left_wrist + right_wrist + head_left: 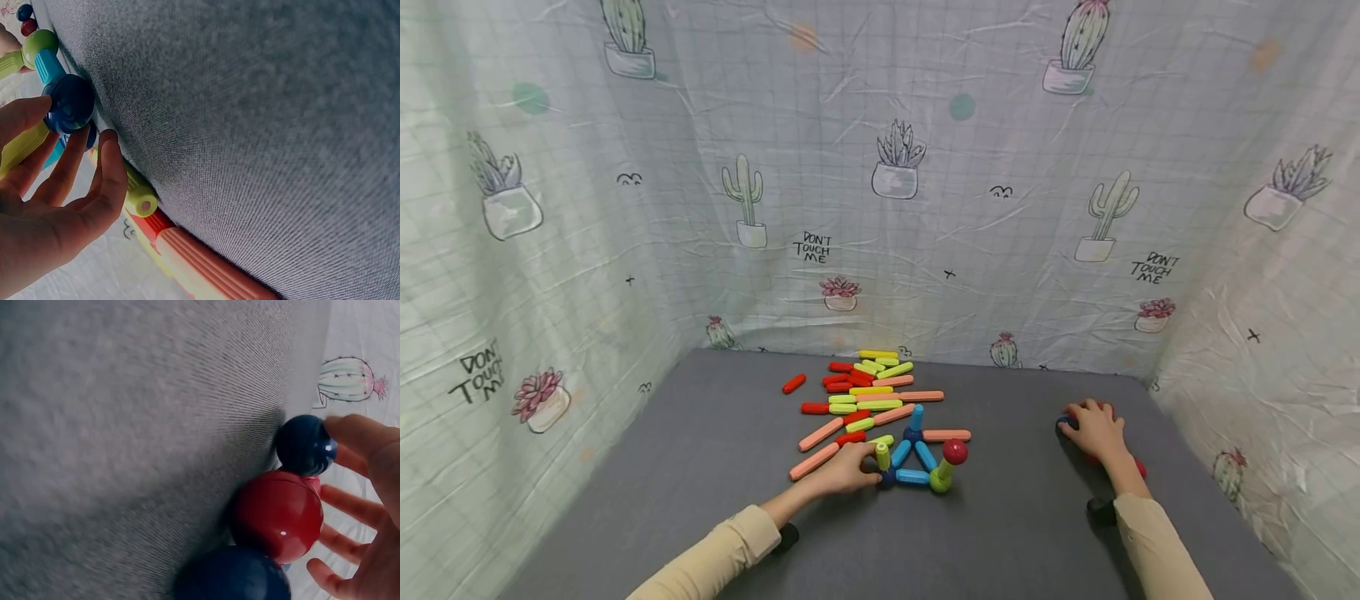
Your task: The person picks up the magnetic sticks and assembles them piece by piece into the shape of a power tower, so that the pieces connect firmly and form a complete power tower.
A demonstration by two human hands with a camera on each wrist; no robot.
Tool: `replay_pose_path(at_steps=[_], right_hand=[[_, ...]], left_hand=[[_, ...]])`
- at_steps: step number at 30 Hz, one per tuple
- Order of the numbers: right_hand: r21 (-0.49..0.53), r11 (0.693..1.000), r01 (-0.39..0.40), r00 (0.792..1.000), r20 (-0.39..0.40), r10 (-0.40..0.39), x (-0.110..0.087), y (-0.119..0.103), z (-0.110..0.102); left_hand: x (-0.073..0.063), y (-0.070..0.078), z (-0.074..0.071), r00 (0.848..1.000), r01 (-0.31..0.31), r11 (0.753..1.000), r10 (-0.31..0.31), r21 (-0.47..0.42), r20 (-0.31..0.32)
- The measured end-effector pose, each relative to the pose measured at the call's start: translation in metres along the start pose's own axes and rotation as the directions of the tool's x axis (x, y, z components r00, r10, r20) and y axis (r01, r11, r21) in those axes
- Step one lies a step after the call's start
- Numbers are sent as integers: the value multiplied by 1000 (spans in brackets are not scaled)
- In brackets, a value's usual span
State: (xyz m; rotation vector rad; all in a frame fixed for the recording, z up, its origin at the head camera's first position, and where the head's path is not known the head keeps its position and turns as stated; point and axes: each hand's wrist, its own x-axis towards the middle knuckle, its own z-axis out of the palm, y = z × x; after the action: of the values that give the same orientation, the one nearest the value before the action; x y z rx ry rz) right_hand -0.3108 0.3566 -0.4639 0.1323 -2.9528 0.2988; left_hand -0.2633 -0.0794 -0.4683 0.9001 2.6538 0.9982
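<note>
A triangle of light blue sticks joined by balls lies on the table. My left hand pinches its near-left dark blue ball between thumb and fingers; a yellow-green stick stands up from that ball. The near-right corner is a green ball, whose upright stick carries a red ball. From the far dark blue ball rises a blue stick. Away to the right, my right hand holds a dark blue ball between thumb and forefinger, beside a larger-looking red ball.
Red, yellow-green and peach sticks lie in loose rows behind and left of the triangle. Another dark blue ball sits close by the right hand. A patterned cloth hangs round the grey table at back and sides.
</note>
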Motion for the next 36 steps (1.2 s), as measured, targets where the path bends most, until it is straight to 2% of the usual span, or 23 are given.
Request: replay_pose_path(at_steps=[4, 7, 9, 11, 13, 15, 17, 18, 20, 23, 26, 29, 31, 33, 35, 36], right_hand=[[-60, 997, 54, 998, 37, -51, 4, -2, 0], [-87, 992, 90, 996, 5, -90, 3, -11, 0], [-52, 990, 131, 990, -45, -133, 4, -25, -3], [71, 976, 207, 976, -82, -201, 6, -47, -9], [221, 926, 305, 952, -108, -287, 8, -75, -18], [345, 847, 405, 914, -121, -388, 11, -104, -27], [410, 776, 479, 872, -122, -474, 14, -132, -34], [414, 753, 512, 850, -123, -512, 16, -144, -35], [411, 718, 561, 813, -113, -571, 20, -163, -36], [405, 696, 593, 783, -88, -616, 29, -182, -29], [394, 699, 597, 775, -59, -629, 37, -190, -18], [418, 697, 583, 776, -32, -630, 41, -190, -11], [468, 694, 547, 789, -11, -615, 41, -188, -10], [519, 698, 493, 813, 11, -582, 42, -182, -8], [529, 719, 451, 828, 53, -558, 42, -175, -2], [519, 734, 439, 828, 84, -555, 42, -172, 2]], left_hand=[[0, 0, 0, 1000, 22, 1000, -22, 7, 2], [0, 1, 1, 1000, 26, 1000, -26, 2, 7], [0, 2, 1, 1000, 23, 1000, -23, -6, 15], [-1, 2, 1, 1000, 17, 1000, -17, -7, 15], [-1, 2, 1, 1000, 15, 1000, -15, -7, 13], [-1, 1, 1, 1000, 11, 1000, -11, -3, 7], [0, 1, 1, 1000, 15, 1000, -15, 4, 7], [0, 1, 1, 1000, 16, 1000, -16, 4, 8], [1, 1, 0, 1000, 13, 1000, -13, 4, 9], [1, 3, 0, 1000, 7, 1000, -7, 6, 9], [2, 4, 1, 1000, 2, 1000, -2, 15, 3], [2, 4, 2, 1000, -3, 1000, 3, 20, -6], [2, 4, 2, 1000, 1, 1000, -1, 13, -11], [2, 4, 2, 1000, 2, 1000, -2, 6, -13], [2, 4, 3, 1000, 4, 1000, -4, 2, -13], [2, 5, 3, 1000, 10, 1000, -10, -2, -13]])
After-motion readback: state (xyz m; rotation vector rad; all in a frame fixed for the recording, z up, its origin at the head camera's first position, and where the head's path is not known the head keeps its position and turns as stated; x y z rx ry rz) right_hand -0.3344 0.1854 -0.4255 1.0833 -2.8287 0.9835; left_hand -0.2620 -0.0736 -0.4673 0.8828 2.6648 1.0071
